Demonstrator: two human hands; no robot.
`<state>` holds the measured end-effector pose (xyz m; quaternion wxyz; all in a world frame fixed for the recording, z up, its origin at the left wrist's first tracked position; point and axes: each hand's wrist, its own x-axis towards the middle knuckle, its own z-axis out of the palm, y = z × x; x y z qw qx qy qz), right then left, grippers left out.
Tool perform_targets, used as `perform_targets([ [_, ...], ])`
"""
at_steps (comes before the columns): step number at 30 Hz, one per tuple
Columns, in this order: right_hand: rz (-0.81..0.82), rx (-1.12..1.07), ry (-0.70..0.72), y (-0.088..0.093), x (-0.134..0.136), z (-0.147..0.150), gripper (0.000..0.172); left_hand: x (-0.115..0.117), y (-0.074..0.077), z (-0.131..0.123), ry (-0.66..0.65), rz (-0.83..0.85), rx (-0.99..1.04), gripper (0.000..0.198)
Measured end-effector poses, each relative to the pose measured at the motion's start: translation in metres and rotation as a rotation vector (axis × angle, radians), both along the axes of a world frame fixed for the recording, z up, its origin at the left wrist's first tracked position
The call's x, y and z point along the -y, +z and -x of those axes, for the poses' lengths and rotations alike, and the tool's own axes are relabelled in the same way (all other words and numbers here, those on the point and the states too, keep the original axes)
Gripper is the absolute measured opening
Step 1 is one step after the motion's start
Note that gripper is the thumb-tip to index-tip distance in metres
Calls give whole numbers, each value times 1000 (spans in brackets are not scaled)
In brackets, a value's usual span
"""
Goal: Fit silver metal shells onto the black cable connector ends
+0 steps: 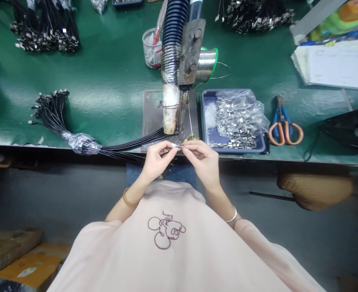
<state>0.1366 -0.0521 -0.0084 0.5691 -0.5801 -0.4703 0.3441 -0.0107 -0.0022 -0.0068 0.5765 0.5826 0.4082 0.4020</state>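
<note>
My left hand (159,159) is closed in a pinch at the table's front edge, with a thin black cable (163,153) running into its fingers. My right hand (203,160) is pinched too, its fingertips meeting the left ones over a tiny piece too small to make out. A bundle of black cables (121,142), wrapped in clear plastic, stretches from the left to beneath the left hand. Just above both hands is the soldering fixture's tip (183,115), with a solder wire (190,119) coming down to a yellowish sponge-like piece (191,138).
A blue tray (208,140) of small metal connectors sits right of my right hand, with pliers (278,115) and scissors (286,132) beyond. A ribbed hose (175,24), solder spool (207,64) and plastic cup (152,56) stand behind. More cable bundles (45,36) lie at the back.
</note>
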Motion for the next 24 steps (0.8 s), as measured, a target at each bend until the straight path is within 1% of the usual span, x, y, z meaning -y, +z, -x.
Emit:
perform_targets([
  [6,-7,13,10,-2,-1,2,7,2,-5,0,15,-76,-3,22],
  [11,-5,16,47,-1,-2,-3,6,3,-3,0,13,-210,-64,17],
  [16,-45,35,69,-1,-1,-6,6,4,-1,-1,42,-300,-110,18],
  [20,-45,44,65,-2,-1,-6,7,5,-2,-1,30,-332,-147,20],
  [24,-46,34,99,-1,-2,-9,7,6,-2,0,25,-393,-164,19],
])
